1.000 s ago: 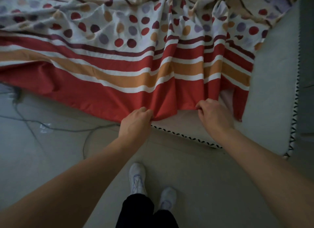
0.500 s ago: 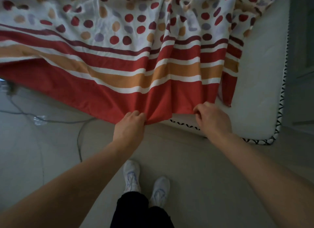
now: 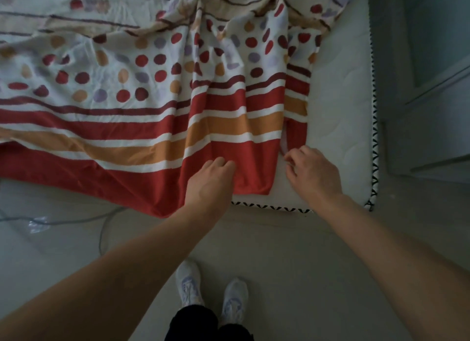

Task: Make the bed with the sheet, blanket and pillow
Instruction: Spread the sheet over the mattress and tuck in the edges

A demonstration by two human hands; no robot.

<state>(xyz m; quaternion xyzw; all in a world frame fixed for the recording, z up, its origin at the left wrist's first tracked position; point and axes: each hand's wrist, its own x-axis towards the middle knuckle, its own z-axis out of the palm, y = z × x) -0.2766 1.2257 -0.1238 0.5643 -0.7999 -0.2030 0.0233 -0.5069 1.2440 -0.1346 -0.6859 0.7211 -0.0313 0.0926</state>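
Sheet [image 3: 157, 127] edge: left hand [image 3: 208, 185] rests on it, fingers curled; right hand [image 3: 314, 174] hovers beside, loosely open.

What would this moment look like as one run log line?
step: spreading sheet | left hand: on red hem | right hand: at sheet corner | mattress: right side bare

Dim room, pale tiled floor [image 3: 292, 251], grey cable [image 3: 101, 229], pale door [image 3: 432, 99]

Head-worn wide-angle view, looking steeply down

The single camera sat above the person's white sneakers [image 3: 189, 283] at 6 o'clock, faced toward 12 o'clock over the white quilted mattress [image 3: 338, 127], close to both forearms.
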